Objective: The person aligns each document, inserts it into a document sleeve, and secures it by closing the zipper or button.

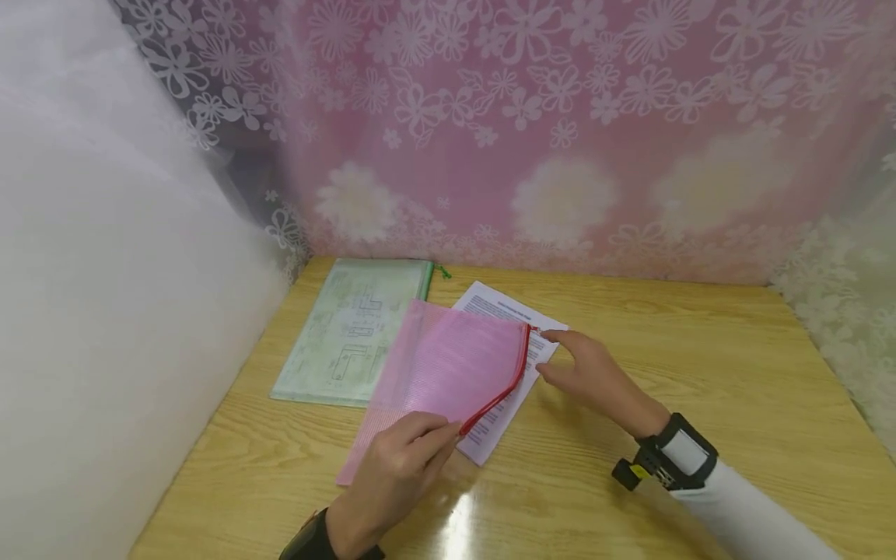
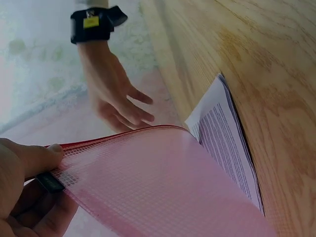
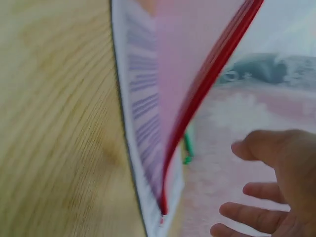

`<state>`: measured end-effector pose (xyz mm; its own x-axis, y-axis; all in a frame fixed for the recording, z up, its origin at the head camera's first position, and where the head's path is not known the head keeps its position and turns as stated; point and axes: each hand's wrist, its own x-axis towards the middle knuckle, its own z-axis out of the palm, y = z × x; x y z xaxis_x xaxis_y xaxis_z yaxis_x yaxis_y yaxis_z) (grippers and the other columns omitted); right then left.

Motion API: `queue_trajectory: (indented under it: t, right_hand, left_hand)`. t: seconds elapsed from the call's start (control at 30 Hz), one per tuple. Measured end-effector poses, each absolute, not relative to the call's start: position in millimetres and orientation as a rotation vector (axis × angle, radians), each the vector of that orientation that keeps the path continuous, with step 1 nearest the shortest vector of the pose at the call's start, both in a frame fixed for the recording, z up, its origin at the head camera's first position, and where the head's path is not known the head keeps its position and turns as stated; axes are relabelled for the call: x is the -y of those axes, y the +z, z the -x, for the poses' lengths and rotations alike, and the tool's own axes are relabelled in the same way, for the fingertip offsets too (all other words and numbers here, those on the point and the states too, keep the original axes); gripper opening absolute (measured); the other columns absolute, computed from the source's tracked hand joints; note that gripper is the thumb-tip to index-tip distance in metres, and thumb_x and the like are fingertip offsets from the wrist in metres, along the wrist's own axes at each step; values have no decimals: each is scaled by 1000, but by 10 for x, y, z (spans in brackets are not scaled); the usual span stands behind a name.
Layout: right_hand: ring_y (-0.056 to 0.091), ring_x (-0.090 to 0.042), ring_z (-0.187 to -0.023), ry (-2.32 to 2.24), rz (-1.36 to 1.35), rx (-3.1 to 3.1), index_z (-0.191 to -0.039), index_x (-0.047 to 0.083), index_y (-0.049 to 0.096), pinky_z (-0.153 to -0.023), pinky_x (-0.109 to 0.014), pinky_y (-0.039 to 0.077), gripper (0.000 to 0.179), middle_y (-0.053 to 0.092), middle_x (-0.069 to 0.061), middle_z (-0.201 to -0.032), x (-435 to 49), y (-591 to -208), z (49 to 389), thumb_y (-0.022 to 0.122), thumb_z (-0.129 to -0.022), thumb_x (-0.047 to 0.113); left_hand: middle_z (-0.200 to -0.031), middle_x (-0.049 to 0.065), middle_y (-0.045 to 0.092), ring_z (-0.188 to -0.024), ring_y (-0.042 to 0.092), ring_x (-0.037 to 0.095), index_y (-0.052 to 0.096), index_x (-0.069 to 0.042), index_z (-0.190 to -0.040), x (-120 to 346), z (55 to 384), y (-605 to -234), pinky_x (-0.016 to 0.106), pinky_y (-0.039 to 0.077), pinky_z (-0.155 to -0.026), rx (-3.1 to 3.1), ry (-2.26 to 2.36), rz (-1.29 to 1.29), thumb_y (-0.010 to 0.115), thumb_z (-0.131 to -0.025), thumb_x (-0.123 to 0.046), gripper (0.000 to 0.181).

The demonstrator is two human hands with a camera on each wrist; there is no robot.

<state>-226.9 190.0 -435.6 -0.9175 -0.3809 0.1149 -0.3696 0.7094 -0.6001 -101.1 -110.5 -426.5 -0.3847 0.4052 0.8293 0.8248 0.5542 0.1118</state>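
A pink mesh zipper pouch [image 1: 462, 350] with a red zipper edge [image 3: 202, 84] is held up at its near corner. My left hand [image 1: 402, 467] pinches that corner between thumb and fingers, beside a small dark tag [image 2: 50, 181]. Close to the zipper's far end is my right hand [image 1: 588, 373], its fingers spread and apart; in the right wrist view nothing lies between them. Beneath the pouch, partly covered by it, lies a stack of printed paper sheets [image 1: 490, 449].
A pale green zipper folder [image 1: 315, 350] with drawings showing through lies at the back left, partly under the pouch. Its green zipper pull [image 1: 444, 271] sticks out. The wooden table [image 1: 735, 373] meets a pink floral curtain [image 1: 455, 155] behind and a white sheet [image 1: 105, 272] on the left.
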Motion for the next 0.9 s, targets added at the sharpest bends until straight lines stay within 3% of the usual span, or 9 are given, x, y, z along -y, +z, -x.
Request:
queue_trajectory:
  t: [0.1, 0.23, 0.33, 0.47, 0.53, 0.6, 0.73, 0.83, 0.9]
  right_hand:
    - [52, -42, -137, -1057, 741, -2909, -146, 4, 55, -109, -62, 44, 60, 59, -18, -145, -1983, -4299, 2076, 74, -95, 27]
    - [54, -46, -132, -1012, 1006, -3053, -146, 5, 56, -102, -66, 47, 69, 61, -21, -141, -2039, -4300, 1849, 83, -86, 23]
    - [51, -51, -132, -845, 1168, -3198, -145, 4, 57, -99, -71, 46, 71, 59, -24, -142, -2080, -4344, 1727, 83, -85, 30]
    - [42, -52, -140, -645, 1253, -3296, -146, 6, 57, -101, -75, 40, 73, 52, -23, -151, -2163, -4393, 1600, 61, -97, 59]
    - [38, -52, -143, -590, 1276, -3315, -148, 8, 55, -105, -75, 37, 79, 48, -23, -155, -2186, -4412, 1544, 47, -99, 69]
    - [36, -51, -145, -569, 1287, -3314, -151, 8, 52, -111, -72, 34, 84, 45, -22, -158, -2193, -4437, 1499, 43, -98, 72]
    - [39, -48, -145, -602, 1227, -3267, -156, 6, 44, -113, -64, 38, 94, 43, -19, -160, -2172, -4503, 1426, 60, -91, 72]
    - [44, -47, -142, -759, 1055, -3144, -157, 3, 41, -105, -64, 45, 97, 44, -19, -159, -2129, -4546, 1377, 76, -86, 60]
    - [50, -44, -137, -920, 866, -3011, -157, 3, 41, -99, -61, 51, 94, 47, -21, -156, -2103, -4562, 1373, 80, -86, 51]
  left_hand:
    - [-89, 6, 71, -75, 69, 14, 80, 1, -98, 1105, 1021, -4267, 15, 57, -73, 2002, -668, 980, 56, -104, -10, 27]
    - [-88, 6, 70, -74, 68, 13, 80, 1, -97, 1102, 1039, -4276, 14, 57, -71, 1980, -654, 966, 57, -104, -9, 27]
    - [-87, 5, 70, -72, 67, 12, 80, 0, -95, 1098, 1050, -4285, 15, 57, -70, 1970, -631, 953, 57, -103, -9, 26]
    - [-86, 4, 71, -72, 67, 12, 81, -1, -94, 1099, 1053, -4297, 16, 57, -68, 1992, -595, 933, 57, -103, -10, 27]
    - [-85, 3, 71, -71, 67, 11, 81, -2, -93, 1105, 1051, -4302, 16, 56, -67, 2007, -583, 925, 57, -104, -10, 28]
    - [-84, 2, 71, -70, 67, 11, 81, -2, -92, 1112, 1050, -4304, 16, 56, -65, 2004, -576, 921, 57, -104, -10, 28]
    - [-82, 1, 71, -68, 65, 10, 81, -3, -90, 1115, 1047, -4294, 15, 55, -63, 1985, -573, 919, 59, -102, -10, 27]
    - [-82, 1, 71, -67, 65, 10, 81, -3, -88, 1111, 1041, -4284, 16, 55, -62, 1965, -574, 924, 59, -102, -9, 27]
    - [-81, 1, 70, -67, 65, 10, 81, -4, -88, 1108, 1034, -4277, 16, 55, -62, 1951, -571, 929, 59, -102, -9, 27]
